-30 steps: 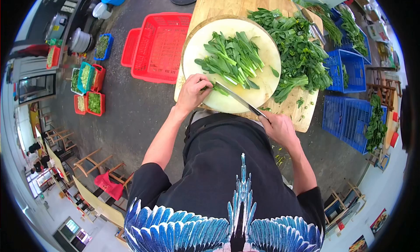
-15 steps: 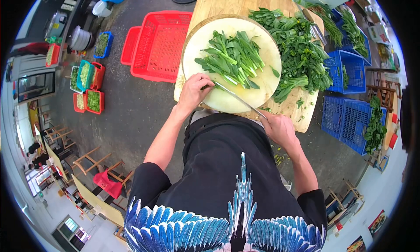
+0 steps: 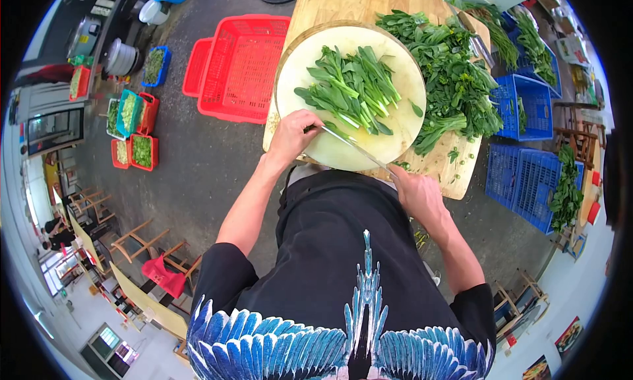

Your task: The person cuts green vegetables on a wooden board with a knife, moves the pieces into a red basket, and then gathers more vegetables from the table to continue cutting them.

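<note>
On a round cutting board (image 3: 303,70) lies a pile of cut leafy greens (image 3: 356,83), white stem ends toward me. My right hand (image 3: 422,194) is wrapped round the handle of a knife (image 3: 366,154), its blade slanting across the near part of the board. At the board's near left edge, my left hand (image 3: 295,137) is closed beside the knife's tip, pinching a leafy green stalk (image 3: 341,133) that shows along the blade. The fingers partly hide this stalk. A single loose leaf (image 3: 415,108) lies at the right of the board.
The board rests on a wooden table (image 3: 343,4), with a large heap of leafy greens (image 3: 455,83) on its right. Left of the table stands a red basket (image 3: 241,70). Blue crates (image 3: 527,110) stand to the right. Several small crates of chopped vegetables (image 3: 142,150) are farther left.
The knife blade has shifted slightly and lies flatter toward the stalk, more of which shows beside it. Both hands stay in nearly the same place.
</note>
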Available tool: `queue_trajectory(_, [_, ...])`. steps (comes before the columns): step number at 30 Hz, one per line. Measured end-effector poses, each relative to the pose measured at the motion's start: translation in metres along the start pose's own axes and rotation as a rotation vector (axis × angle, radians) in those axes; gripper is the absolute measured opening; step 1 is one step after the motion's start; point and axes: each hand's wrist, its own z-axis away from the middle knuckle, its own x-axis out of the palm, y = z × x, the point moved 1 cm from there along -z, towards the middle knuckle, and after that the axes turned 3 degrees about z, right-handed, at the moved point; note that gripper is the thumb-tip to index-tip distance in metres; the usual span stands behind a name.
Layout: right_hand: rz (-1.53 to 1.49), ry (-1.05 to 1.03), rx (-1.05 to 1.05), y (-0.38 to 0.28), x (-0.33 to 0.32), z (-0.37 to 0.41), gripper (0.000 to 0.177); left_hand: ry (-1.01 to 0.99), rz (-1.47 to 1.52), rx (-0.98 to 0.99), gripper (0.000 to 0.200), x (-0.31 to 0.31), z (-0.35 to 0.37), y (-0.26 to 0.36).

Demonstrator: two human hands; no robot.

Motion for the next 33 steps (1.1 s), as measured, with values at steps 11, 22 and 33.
queue_trajectory(11, [0.025, -0.091, -0.009, 0.009, -0.002, -0.01, 0.021, -0.01, 0.057, -0.037, 0.014, 0.0, -0.002, 0.0])
queue_trajectory(22, [-0.006, -0.087, 0.095, 0.022, -0.009, 0.017, 0.022, -0.04, -0.031, 0.116, 0.015, -0.009, 0.001, -0.003])
queue_trajectory(33, [-0.298, 0.165, 0.391, 0.02, -0.014, 0.069, 0.019, 0.044, -0.142, 0.236, 0.02, -0.014, -0.047, 0.011])
